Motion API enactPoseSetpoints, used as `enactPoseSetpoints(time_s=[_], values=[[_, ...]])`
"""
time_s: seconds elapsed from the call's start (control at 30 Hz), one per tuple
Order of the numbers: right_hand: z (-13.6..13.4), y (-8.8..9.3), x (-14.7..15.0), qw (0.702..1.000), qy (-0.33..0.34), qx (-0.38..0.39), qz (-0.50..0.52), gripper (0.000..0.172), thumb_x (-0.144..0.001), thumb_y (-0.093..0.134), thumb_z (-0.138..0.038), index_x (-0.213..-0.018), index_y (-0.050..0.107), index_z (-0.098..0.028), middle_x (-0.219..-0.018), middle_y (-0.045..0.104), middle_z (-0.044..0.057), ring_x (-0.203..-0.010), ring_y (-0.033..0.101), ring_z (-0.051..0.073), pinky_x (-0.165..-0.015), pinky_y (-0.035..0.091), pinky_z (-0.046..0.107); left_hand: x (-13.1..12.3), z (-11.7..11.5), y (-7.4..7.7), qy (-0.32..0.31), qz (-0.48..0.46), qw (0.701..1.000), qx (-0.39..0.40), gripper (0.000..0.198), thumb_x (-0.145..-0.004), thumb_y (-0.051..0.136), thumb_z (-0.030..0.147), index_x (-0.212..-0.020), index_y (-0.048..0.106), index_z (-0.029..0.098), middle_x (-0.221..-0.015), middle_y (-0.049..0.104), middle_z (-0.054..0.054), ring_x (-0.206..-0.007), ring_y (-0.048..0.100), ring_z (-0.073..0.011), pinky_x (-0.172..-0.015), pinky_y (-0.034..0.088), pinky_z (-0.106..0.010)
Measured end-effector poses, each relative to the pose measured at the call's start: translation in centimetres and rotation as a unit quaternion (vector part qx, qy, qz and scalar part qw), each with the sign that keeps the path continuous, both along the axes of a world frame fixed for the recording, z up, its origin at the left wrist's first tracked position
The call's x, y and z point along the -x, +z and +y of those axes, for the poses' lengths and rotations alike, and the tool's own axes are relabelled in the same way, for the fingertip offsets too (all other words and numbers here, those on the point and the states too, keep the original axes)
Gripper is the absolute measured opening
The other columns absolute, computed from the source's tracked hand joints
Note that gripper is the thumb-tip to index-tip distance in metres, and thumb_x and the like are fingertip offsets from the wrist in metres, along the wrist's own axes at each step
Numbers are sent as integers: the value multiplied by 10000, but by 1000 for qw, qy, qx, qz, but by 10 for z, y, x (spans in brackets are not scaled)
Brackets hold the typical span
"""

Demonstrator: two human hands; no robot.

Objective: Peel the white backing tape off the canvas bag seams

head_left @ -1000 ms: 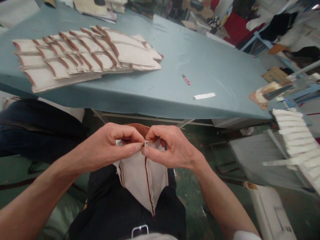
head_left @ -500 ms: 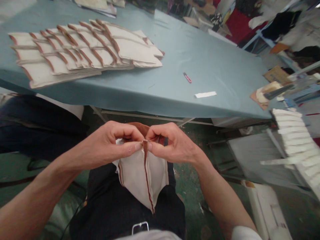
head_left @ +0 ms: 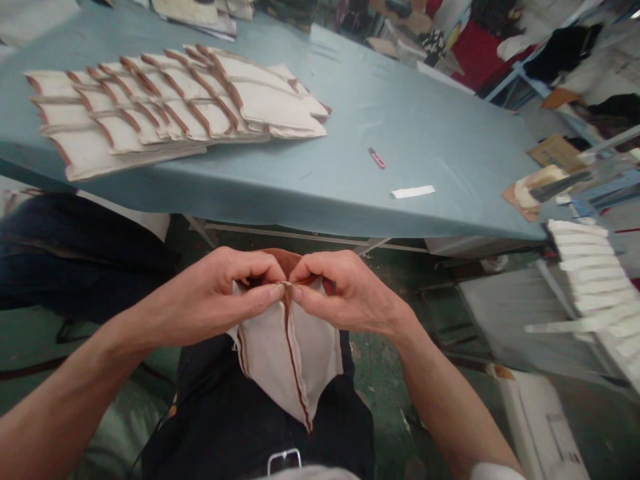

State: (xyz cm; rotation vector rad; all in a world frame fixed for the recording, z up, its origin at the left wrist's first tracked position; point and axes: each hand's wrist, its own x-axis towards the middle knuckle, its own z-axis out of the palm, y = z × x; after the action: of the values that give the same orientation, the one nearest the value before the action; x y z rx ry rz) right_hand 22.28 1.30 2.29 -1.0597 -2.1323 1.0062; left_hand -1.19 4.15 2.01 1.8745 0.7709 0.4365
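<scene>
The left hand [head_left: 237, 293] and right hand [head_left: 343, 293] both pinch a brown-seamed white cloth [head_left: 267, 353] at near centre, over the lap [head_left: 215, 413]; farther off, a cloth pile [head_left: 273, 103] lies left on the blue table [head_left: 345, 183]

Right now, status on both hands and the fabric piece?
Left fingers, right fingers: pinching top edge of white fabric piece. Brown seam runs to its pointed end. Nothing seen in the way; pink-handled tool on blue table.
</scene>
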Motion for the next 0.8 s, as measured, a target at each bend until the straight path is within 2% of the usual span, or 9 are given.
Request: enactPoseSetpoints(time_s=[0.13, 0.37, 0.5, 0.6, 0.67, 0.73, 0.8], values=[[0, -2, 2, 1000, -12, -2, -7, 143, -926, 621, -233, -804, 678, -185, -710, 642, -41, -603, 480, 90, -630, 360, 241, 3, -1, 4, -12, 17, 1000, -24, 311, -1017, 582, 371, -847, 743, 167, -672, 620, 29, -577, 511, -106, -518, 380, -190], [-1, 0, 9, 999, -52, -6, -10, 59, -882, 647, -216, -831, 635, -189, -781, 681, -30, -663, 545, 99, -675, 387, 247, 3, -3, 4, 5, 6, 999, 35, 315, -977, 564, 378, -784, 693, 166, -667, 578, 36, -583, 489, -109, -508, 376, -186], [-1, -3, 13, 999, -42, 4, 4, 101, -882, 641, -238, -806, 582, -206, -746, 640, -41, -643, 509, 101, -666, 394, 253, -2, -7, 8, 10, 10, 1000, 27, 336, -939, 533, 336, -641, 551, 181, -618, 450, 48, -545, 395, -95, -474, 314, -193], [0, -6, 16, 999, -38, 15, 26, 102, -896, 650, -257, -833, 587, -208, -788, 663, -24, -684, 552, 115, -676, 425, 260, -4, -8, 10, 27, 13, 1000, 9, 365, -920, 517, 346, -593, 460, 197, -600, 380, 52, -534, 346, -95, -463, 283, -210], [-1, -6, 19, 996, -66, 3, 64, 81, -894, 657, -262, -874, 599, -209, -885, 702, 13, -784, 617, 142, -696, 464, 266, -4, -8, 11, 50, 4, 999, 6, 358, -925, 513, 372, -615, 499, 193, -604, 431, 46, -550, 383, -104, -483, 313, -214], [-5, -4, 23, 986, -129, -19, 100, 71, -888, 652, -262, -919, 611, -214, -993, 730, 50, -906, 661, 176, -717, 496, 277, -3, -8, 11, 82, -14, 997, 7, 353, -946, 508, 393, -670, 575, 183, -624, 502, 41, -573, 433, -114, -507, 348, -215], [-11, -1, 28, 972, -202, -21, 116, 86, -889, 652, -292, -930, 622, -223, -994, 742, 54, -922, 672, 189, -716, 505, 287, -3, -8, 11, 104, -34, 994, -1, 345, -975, 511, 395, -746, 646, 175, -665, 568, 36, -595, 481, -122, -526, 377, -213]])
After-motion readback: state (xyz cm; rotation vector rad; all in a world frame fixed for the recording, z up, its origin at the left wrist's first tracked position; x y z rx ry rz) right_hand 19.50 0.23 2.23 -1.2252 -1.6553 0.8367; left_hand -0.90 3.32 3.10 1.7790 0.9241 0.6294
